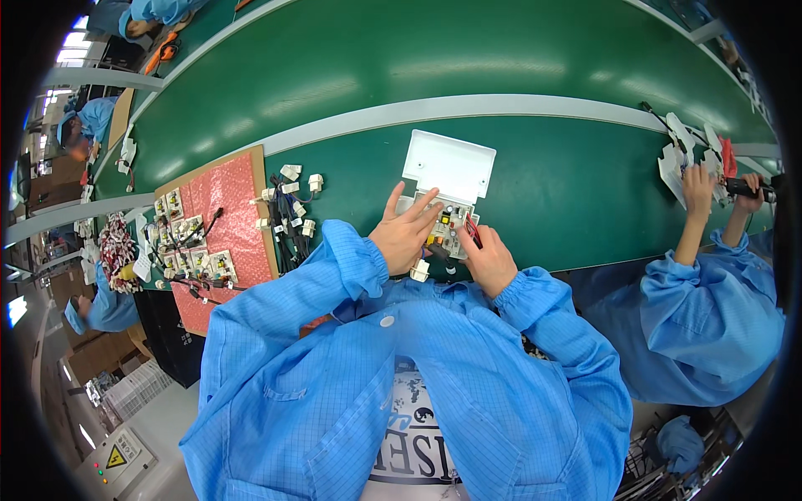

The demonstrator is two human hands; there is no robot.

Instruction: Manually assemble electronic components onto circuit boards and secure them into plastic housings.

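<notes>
A white plastic case [449,163] stands opened out on the green table in front of me, its flat half on the far side. In its near half sits a circuit board [447,220] with yellow and dark parts. My left hand [405,234] lies over the left side of the board, fingers spread. Red wires [472,230] at the board's right edge run between the thumb and forefinger of my right hand [491,263], which look pinched on them. A black cable [438,250] and a white connector [420,270] hang at the near edge.
To the left, several circuit boards [188,230] lie on pink bubble wrap [238,196] over cardboard. Beside it is a bunch of black cables with white connectors [292,213]. At right, a co-worker's hands [697,190] handle white cases [672,167] and a dark tool [743,189].
</notes>
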